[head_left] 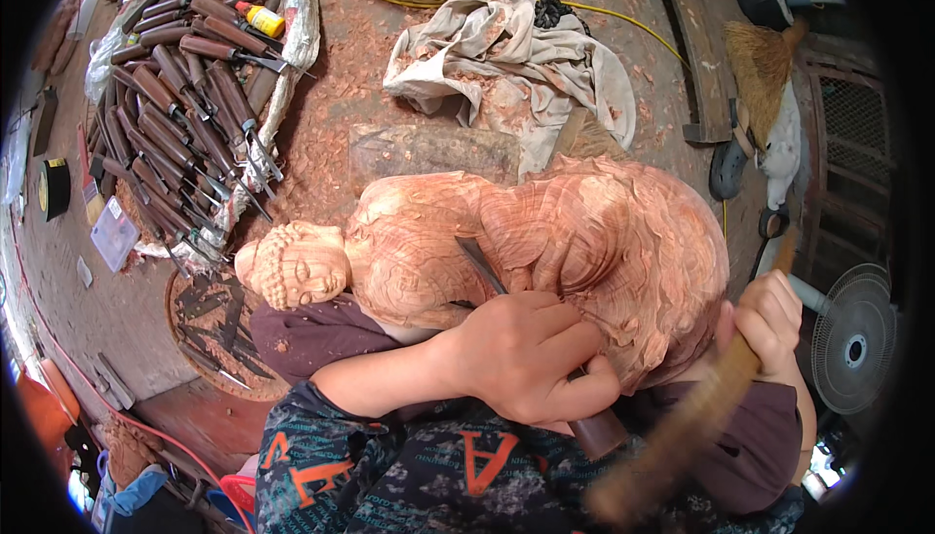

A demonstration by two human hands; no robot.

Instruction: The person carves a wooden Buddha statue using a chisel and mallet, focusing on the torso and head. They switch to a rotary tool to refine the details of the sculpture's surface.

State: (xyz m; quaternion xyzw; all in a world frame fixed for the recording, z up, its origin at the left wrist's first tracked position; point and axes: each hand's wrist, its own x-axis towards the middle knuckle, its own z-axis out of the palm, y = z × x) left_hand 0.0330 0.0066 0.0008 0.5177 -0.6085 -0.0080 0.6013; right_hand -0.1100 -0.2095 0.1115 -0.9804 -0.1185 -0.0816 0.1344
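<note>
A carved reddish wooden statue (419, 232) of a seated figure lies on its back across my lap, its curl-covered head (292, 266) at the left. My left hand (531, 354) is closed around a wood chisel (597, 434); the steel blade touches or nearly touches the carving around its arm and waist, and the brown handle end sticks out toward me. At the right, my right hand (766, 325) grips a wooden mallet (716, 388), a long club whose thick end is blurred by motion below the chisel handle. Rough, partly cut wood covers the statue's right end.
Many brown-handled chisels (185, 115) lie heaped at the upper left, near a yellow bottle (261, 18). A round tray (185, 359) holds dark blades. Beyond the statue are a wood block (429, 152) and a crumpled cloth (506, 57). A fan (855, 349) stands at right.
</note>
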